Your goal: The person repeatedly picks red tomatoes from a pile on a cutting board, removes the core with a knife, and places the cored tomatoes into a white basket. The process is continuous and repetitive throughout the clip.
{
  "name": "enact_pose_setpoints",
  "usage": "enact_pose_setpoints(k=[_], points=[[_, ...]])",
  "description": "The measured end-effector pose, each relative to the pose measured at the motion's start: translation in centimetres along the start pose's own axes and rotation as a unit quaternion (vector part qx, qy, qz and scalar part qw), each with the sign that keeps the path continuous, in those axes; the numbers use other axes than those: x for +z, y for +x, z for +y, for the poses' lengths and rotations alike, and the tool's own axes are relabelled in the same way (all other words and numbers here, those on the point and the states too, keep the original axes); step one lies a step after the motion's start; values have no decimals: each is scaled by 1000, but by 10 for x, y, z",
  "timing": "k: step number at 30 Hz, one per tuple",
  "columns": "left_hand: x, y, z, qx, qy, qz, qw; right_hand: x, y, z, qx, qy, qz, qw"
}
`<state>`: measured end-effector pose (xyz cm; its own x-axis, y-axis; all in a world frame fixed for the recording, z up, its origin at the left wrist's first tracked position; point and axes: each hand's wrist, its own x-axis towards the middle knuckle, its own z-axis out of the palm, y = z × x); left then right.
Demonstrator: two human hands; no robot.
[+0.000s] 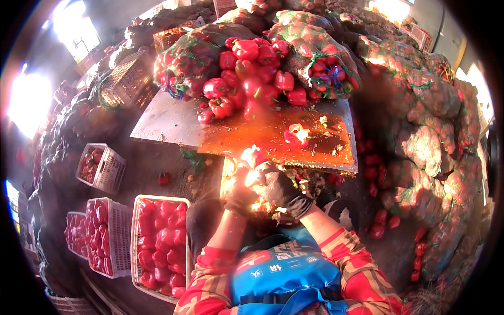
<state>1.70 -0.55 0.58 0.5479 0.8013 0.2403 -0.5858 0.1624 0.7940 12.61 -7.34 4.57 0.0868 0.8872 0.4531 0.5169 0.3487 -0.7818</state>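
Observation:
Both my hands wear dark gloves and meet below the near edge of the work table [169,122]. My left hand [242,193] is washed out by glare, so its grip is hard to read. Curled at a red and pale bell pepper [254,156] is my right hand [281,191]; which fingers bear on it is unclear. A cut red bell pepper with a pale core [297,136] lies on the orange board [267,130]. Behind it is a heap of whole red bell peppers [252,75]. Pale pepper scraps [311,181] lie under the table edge.
To the left stand a crate of red peppers [161,244], another full crate [118,236] and a smaller white crate [114,169]. Mesh sacks of peppers [189,59] flank the heap, one tied with blue cord [315,47]. More sacks [425,138] are piled at right, with loose peppers [378,228] on the floor.

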Motion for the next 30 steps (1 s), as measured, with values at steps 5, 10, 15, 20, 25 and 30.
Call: enact_pose_setpoints(k=[5, 10, 15, 20, 25, 30], points=[[28, -9, 11, -50, -243, -8, 969, 16, -7, 25, -60, -151, 49, 985], [6, -14, -36, -34, -248, 110, 962, 21, -15, 70, 25, -159, 166, 973], [-6, 1, 13, -68, -411, 4, 909, -22, -20, 72, 111, -229, 163, 953], [-14, -3, 7, 66, 63, 40, 995, -3, -4, 15, 175, 122, 123, 969], [-5, -19, 17, -23, -366, -6, 930, 29, 4, -4, 18, 35, -17, 999], [-31, -21, -2, -12, -374, 56, 926, 41, 6, 25, -36, 28, -87, 995]])
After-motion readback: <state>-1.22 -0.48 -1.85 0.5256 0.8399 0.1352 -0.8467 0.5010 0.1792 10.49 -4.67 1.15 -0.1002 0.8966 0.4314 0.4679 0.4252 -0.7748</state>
